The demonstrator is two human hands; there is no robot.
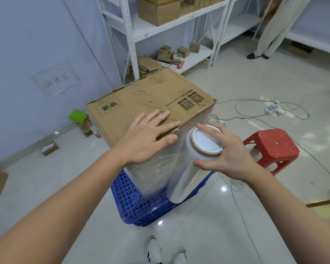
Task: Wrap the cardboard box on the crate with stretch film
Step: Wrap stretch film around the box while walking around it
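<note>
A large brown cardboard box stands on a blue perforated plastic crate. Clear film covers its near sides. My left hand lies flat on the box top near the front corner, fingers spread. A stretch film roll stands upright against the box's near right corner, its white end cap facing up. My right hand grips the top of the roll, thumb and fingers curled round its rim. Film runs from the roll onto the box side.
A red plastic stool stands to the right. White shelving with small cartons fills the back. Cables and a power strip lie on the tiled floor. A person's legs are at the far right. My shoes are below.
</note>
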